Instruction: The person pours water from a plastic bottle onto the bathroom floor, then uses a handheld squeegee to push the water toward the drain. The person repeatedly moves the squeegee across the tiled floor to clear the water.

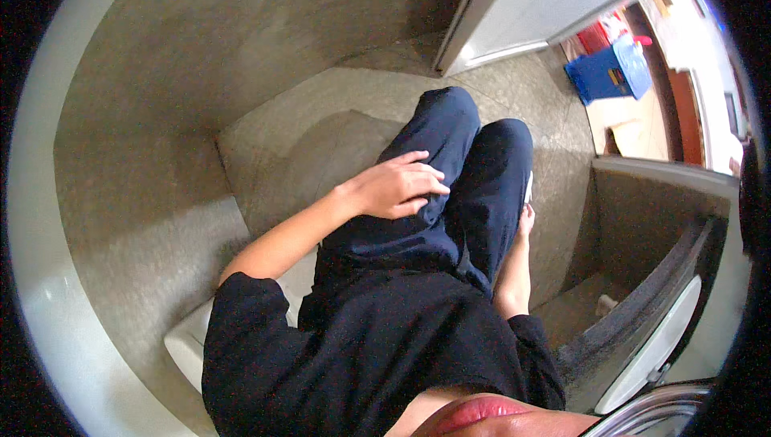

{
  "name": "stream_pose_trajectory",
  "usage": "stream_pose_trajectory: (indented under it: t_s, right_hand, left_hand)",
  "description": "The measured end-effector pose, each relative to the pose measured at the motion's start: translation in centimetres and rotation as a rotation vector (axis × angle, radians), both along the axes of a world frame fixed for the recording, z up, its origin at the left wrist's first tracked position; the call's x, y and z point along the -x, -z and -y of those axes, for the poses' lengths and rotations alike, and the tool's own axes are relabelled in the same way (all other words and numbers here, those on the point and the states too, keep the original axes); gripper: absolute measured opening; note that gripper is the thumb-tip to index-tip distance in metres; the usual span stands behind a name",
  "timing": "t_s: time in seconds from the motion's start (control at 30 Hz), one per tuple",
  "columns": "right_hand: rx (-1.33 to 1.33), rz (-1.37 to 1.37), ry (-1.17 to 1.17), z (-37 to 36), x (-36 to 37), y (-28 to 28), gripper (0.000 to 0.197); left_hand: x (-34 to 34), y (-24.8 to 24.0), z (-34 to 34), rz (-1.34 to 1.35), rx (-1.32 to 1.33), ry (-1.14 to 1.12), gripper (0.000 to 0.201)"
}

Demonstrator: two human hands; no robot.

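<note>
My left hand (397, 186) rests palm down on my left thigh, on dark navy trousers (422, 144). Its fingers are spread and hold nothing. Low on the outer side of my right leg is my right hand (526, 220), mostly hidden by the trouser leg, so its grip does not show. A small white thing (530, 188) peeks out just beyond it; its kind is too hidden to tell. I am seated, and the edge of a smooth white object (189, 345) shows beside my left hip.
A white-framed door (538, 15) stands ajar ahead. Past it, at the far right, are a blue plastic bin (614, 75) and a red object (598, 35). Grey walls (144, 172) close in on the left; a low grey partition (642, 204) and a white panel (654, 349) are on the right.
</note>
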State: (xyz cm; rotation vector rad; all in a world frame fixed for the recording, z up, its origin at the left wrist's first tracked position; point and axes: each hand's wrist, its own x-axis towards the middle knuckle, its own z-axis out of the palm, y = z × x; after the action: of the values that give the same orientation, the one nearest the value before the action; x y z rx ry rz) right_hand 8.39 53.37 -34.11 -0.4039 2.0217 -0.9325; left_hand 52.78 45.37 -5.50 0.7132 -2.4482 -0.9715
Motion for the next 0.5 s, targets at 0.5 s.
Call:
stream_pose_trajectory:
  t_s: [0.5]
  right_hand:
    - [0.346,-0.036,-0.264,9.6,2.3,-3.0,0.041]
  left_hand:
    - [-4.9,2.4,-6.0,0.242,0.15,-0.397,0.04]
